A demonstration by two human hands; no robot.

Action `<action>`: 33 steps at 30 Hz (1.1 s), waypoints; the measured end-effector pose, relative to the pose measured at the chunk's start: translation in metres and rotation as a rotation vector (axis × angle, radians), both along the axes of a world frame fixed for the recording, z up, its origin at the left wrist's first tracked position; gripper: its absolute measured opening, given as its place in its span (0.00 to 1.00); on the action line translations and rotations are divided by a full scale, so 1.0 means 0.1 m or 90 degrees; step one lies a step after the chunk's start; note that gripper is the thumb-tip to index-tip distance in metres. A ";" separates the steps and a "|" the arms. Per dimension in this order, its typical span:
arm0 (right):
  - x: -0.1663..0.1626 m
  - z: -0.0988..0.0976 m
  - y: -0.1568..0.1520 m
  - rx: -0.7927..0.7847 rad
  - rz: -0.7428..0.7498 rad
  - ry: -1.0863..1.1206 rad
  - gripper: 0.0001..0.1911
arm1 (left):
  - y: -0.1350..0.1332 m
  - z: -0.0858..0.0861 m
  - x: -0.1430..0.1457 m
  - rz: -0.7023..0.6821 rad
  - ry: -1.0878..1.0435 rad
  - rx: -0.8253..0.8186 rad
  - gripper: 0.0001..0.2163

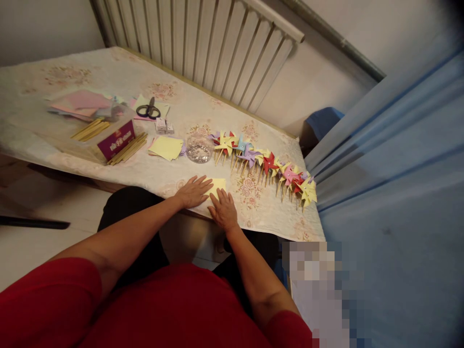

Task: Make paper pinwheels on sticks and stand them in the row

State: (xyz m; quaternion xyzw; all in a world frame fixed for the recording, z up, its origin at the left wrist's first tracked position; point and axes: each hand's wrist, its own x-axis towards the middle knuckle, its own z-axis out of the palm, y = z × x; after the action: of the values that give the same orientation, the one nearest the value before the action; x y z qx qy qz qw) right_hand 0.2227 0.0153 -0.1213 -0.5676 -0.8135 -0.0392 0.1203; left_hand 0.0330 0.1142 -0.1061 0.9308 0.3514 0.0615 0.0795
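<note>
A yellow sheet of paper (pixel 216 185) lies flat at the table's near edge. My left hand (pixel 195 192) rests on its left side, fingers stretched out and spread. On its lower right side lies my right hand (pixel 224 211), with the fingers also apart. Both palms face down and partly cover the sheet. Just beyond stands a round clear tub (pixel 199 148) with small shiny pieces in it. Left of the tub is a stack of yellow paper squares (pixel 166 147), with some purple paper showing beneath.
Several finished paper pinwheels (pixel 268 163) on sticks lie in a row at right. Scissors (pixel 148 110) rest on paper near small boxes (pixel 164 126). Wooden sticks (pixel 127 150) lie against a clear box with a purple label (pixel 116 140). Behind the table (pixel 203 113) stands a radiator (pixel 203 43); a blue curtain (pixel 391 145) hangs right.
</note>
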 end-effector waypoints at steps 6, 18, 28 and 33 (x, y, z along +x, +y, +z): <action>-0.01 0.03 -0.01 -0.008 -0.001 -0.003 0.27 | -0.01 0.01 -0.01 -0.001 -0.005 0.004 0.26; -0.01 0.00 0.00 0.007 -0.001 -0.003 0.28 | -0.02 0.03 0.00 0.001 0.012 0.012 0.26; -0.01 0.00 0.00 0.003 -0.003 -0.006 0.28 | 0.01 -0.05 -0.02 -0.003 -0.001 0.028 0.25; -0.01 -0.01 0.00 0.004 -0.004 -0.009 0.28 | 0.00 -0.01 -0.02 -0.001 0.009 0.018 0.26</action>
State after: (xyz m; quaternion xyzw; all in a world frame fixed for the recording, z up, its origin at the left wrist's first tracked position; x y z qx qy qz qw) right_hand 0.2218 0.0156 -0.1225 -0.5698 -0.8123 -0.0460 0.1158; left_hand 0.0315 0.1143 -0.1073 0.9326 0.3500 0.0597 0.0642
